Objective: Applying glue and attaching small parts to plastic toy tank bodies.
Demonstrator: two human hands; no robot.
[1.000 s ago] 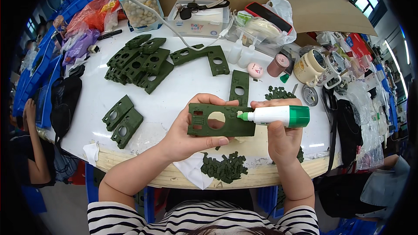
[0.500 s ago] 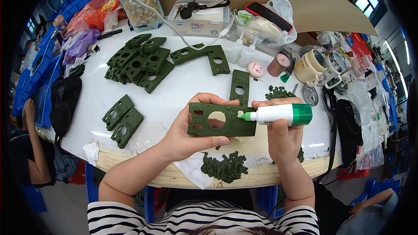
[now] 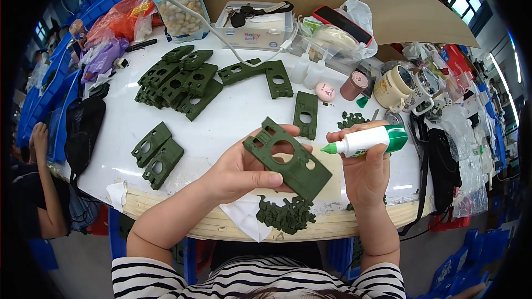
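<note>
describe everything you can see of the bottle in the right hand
The bottle looks plastic: a white body with some print, a green cone-shaped nozzle and a green base. The right hand grips it over the white table, nearly sideways, nozzle pointing left, its tip clear of the held green panel; the grip hides part of it.

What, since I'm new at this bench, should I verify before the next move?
1. Plate held: ok, the left hand grips the green plate, which is tilted.
2. Bottle held: ok, the right hand grips the white-and-green bottle.
3. Bottle tip clear of the plate: ok, a gap shows between them.
4. Bottle's fill level: cannot tell, its inside is hidden.
5. Small green pieces on the table: ok, piled near its front edge.
6. A free hand: not ok, both are occupied.
</note>
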